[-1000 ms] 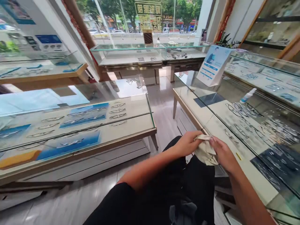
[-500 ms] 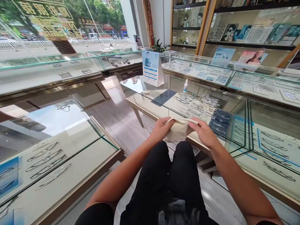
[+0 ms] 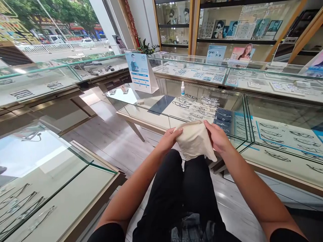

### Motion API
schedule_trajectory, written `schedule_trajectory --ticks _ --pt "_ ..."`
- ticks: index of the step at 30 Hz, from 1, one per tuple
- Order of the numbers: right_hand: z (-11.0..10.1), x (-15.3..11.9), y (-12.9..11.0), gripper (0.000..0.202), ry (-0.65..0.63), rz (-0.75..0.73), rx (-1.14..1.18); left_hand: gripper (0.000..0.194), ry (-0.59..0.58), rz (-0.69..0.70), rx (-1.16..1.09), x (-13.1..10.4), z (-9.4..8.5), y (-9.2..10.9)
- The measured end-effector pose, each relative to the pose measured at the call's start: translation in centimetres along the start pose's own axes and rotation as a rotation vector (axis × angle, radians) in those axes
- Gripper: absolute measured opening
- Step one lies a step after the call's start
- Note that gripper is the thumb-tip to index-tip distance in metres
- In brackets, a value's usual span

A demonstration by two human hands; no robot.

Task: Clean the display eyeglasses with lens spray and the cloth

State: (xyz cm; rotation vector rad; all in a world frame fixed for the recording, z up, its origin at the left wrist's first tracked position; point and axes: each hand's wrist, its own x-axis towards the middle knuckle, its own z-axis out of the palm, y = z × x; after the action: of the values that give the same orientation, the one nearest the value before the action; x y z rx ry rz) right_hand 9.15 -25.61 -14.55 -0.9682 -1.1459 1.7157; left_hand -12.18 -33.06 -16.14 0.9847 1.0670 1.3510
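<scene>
A cream-coloured cloth [image 3: 193, 139] hangs stretched between my two hands, above my knees and in front of the glass display case. My left hand [image 3: 168, 139] pinches its upper left corner between thumb and fingers. On the other side, my right hand [image 3: 217, 137] grips the upper right edge, and one corner of the cloth droops below it. Beyond the cloth, a small white spray bottle [image 3: 182, 88] stands upright on the glass top. Rows of eyeglasses [image 3: 205, 107] lie inside the case under the glass.
A blue and white tent-shaped sign [image 3: 140, 74] stands at the left end of the glass case [image 3: 169, 117]. Another glass case [image 3: 83, 164] is close on my left. More cases run along the window and back wall. My legs [image 3: 186, 191] are below my hands.
The cloth is spread wider and shows more of its face, with a corner now hanging at the right. The view has turned to the right.
</scene>
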Motion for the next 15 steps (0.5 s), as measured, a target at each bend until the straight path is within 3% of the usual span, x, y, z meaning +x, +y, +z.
schedule_trajectory --ticks 4,10,15 --pt "-1.2 -0.1 -1.0 0.054 -0.004 0.019 -0.043 0.056 -0.124 -0.048 0.069 0.0 -0.3 0.4" --pt "-2.1 -1.4 -3.8 0.05 -0.221 -0.013 -0.155 0.055 -0.347 -0.227 0.294 0.5 -0.3 1.1" --pt "-2.7 -0.5 -5.1 0.048 -0.278 0.047 -0.234 0.059 -0.515 -0.205 0.107 1.1 0.6 0.6"
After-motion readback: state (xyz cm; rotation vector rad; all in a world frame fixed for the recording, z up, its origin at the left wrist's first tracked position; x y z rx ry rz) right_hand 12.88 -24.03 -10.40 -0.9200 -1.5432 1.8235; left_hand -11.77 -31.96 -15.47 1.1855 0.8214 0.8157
